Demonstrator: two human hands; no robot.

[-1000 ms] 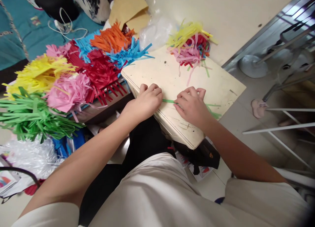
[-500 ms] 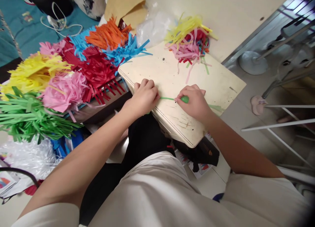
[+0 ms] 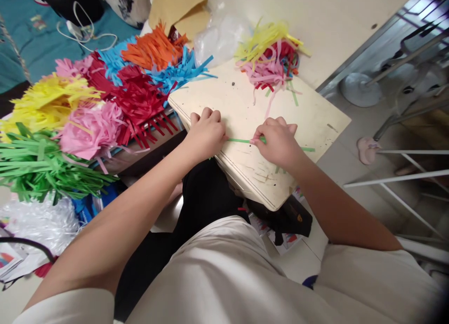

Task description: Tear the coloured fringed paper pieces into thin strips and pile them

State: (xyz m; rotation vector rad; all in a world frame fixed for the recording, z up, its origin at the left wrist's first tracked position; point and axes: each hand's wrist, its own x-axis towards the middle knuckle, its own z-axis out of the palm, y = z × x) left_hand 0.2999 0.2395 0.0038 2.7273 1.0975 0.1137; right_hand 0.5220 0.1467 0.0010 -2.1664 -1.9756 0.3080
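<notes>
A green paper strip (image 3: 239, 140) runs taut between my two hands, low over a pale board (image 3: 206, 92). At its left end my left hand (image 3: 207, 133) is closed on it near the board's left edge. My right hand (image 3: 275, 140) pinches the strip between thumb and fingers, with a bit of green showing behind the fingertips. Another green piece (image 3: 306, 149) pokes out to the right of my right hand, and faint green bits lie under its wrist. On the board's far part rests a pile of yellow, pink and red strips (image 3: 268, 57).
Bundles of fringed paper crowd the left: green (image 3: 42, 162), yellow (image 3: 52, 99), pink (image 3: 91, 129), red (image 3: 138, 97), blue and orange (image 3: 154, 50). Clear plastic (image 3: 219, 38) and a brown envelope (image 3: 178, 8) lie beyond the board. Metal stands (image 3: 403, 179) are at the right.
The fingers of my right hand have shifted slightly, and the round green shape at them now looks flatter and smaller. More green shows right of that hand. My left hand has barely moved.
</notes>
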